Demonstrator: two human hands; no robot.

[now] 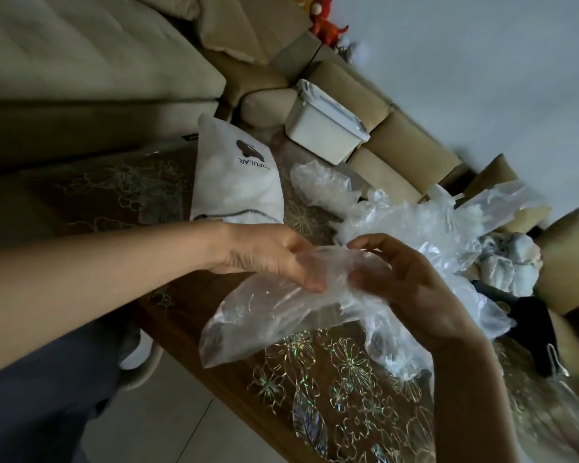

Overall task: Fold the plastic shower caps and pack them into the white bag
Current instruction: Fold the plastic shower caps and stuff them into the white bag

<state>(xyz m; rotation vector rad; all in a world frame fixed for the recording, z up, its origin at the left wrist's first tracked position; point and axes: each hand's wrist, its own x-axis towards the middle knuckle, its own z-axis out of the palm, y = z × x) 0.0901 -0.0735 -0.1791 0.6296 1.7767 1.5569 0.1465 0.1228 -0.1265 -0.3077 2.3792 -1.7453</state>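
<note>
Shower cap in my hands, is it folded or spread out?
Loosely spread, not folded: the cap hangs rumpled between the left hand and right hand, which grip it.

Above the table, left hand and right hand grip 1 clear shower cap.

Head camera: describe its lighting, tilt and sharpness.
Head view: the frame is steeply tilted. Head view: the sofa is dim and the wall is far brighter. Head view: the shower cap, held by the left hand and right hand, shows a pale sheen, and the tablecloth flowers glint rainbow. Head view: the red toy is blurred.
</note>
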